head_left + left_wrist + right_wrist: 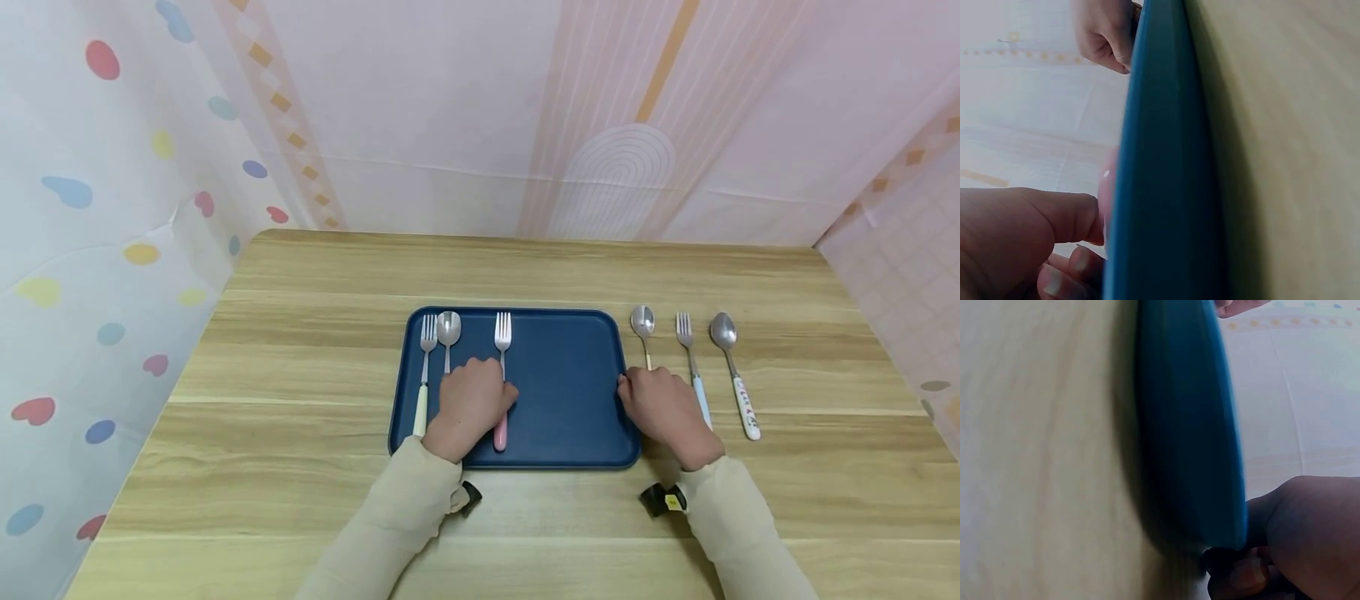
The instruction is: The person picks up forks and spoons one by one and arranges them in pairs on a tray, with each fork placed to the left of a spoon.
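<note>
On a dark blue tray (570,392) lie a fork with a pale green handle (422,408), a spoon (448,327) and a fork with a pink handle (500,433). My left hand (471,404) pinches the pink-handled fork, its thumb (1082,215) against the handle. That hand covers the spoon's handle. At the tray's right edge, my right hand (663,408) grips the rim, thumb on the inner side and curled fingers (1250,575) outside. Just beyond the right knuckles lies a spoon with a yellowish handle (642,321), its lower part hidden under the hand.
Right of the tray, a fork with a light blue handle (684,329) and a spoon with a patterned white handle (745,408) lie on the wooden table (300,358). A patterned curtain (450,125) hangs behind the table's far edge.
</note>
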`<state>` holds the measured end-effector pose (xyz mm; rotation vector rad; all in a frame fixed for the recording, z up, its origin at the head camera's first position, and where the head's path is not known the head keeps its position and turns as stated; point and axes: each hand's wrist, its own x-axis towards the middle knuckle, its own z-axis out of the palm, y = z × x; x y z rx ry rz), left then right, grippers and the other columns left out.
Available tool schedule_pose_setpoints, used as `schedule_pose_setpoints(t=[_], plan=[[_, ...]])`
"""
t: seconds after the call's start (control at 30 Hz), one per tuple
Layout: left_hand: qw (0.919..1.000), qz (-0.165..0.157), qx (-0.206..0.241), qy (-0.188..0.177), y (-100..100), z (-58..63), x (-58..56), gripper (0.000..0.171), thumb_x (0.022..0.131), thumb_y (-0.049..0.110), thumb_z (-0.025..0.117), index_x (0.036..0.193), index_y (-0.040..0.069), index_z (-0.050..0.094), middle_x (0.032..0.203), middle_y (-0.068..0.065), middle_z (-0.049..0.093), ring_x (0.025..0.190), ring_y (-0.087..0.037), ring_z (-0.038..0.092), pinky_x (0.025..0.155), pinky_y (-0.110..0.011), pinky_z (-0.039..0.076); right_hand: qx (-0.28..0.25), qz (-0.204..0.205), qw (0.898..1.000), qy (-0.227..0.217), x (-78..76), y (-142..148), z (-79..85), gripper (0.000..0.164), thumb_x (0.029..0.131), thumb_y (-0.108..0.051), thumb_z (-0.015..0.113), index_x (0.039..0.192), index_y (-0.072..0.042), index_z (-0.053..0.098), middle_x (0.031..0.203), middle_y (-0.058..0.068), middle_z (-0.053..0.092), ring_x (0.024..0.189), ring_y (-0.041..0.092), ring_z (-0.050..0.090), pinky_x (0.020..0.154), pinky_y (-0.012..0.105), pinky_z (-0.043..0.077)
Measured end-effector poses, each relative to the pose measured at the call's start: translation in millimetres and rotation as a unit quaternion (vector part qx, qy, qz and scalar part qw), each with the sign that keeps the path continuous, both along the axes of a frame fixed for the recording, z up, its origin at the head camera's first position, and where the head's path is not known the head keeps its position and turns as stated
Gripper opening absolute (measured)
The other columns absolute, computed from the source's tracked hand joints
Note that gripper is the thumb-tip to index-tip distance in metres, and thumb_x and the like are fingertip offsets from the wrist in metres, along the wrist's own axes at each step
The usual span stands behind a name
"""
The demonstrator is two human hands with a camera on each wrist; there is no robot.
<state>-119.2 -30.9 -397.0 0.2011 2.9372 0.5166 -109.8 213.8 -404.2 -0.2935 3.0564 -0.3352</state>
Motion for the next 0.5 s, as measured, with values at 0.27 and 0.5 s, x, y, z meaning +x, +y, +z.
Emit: schedule_pose_setpoints(t=[0.27, 0.5], plan=[[0.9999, -0.007, -0.007, 0.008, 0.5, -3.1, 0.2, 0.039, 0.085, 0.023, 0.055, 0.047, 0.015, 0.051, 0.048, -0.001, 0.048, 0.043, -0.017, 0.046, 0.043, -0.032, 0.040, 0.002, -0.002, 1.000, -0.001, 0.2, 0.8, 0.4, 0.034, 0.093, -0.019, 0.047, 0.060, -0.010, 0.048, 0.050, 0.004, 0.043, 0.043, 0.017, 0.043, 0.039, 0.030, 0.037], [0.9999, -0.008, -0.007, 0.011, -0.2, -1.8, 0.1, 0.039, 0.085, 0.022, 0.056, 0.047, 0.015, 0.051, 0.049, -0.001, 0.048, 0.043, -0.017, 0.046, 0.043, -0.032, 0.040, -0.001, -0.001, 1.000, 0.003, 0.8, 0.6, 0.6, 0.034, 0.093, -0.019, 0.047, 0.060, -0.010, 0.049, 0.049, 0.004, 0.043, 0.042, 0.016, 0.043, 0.038, 0.030, 0.037]])
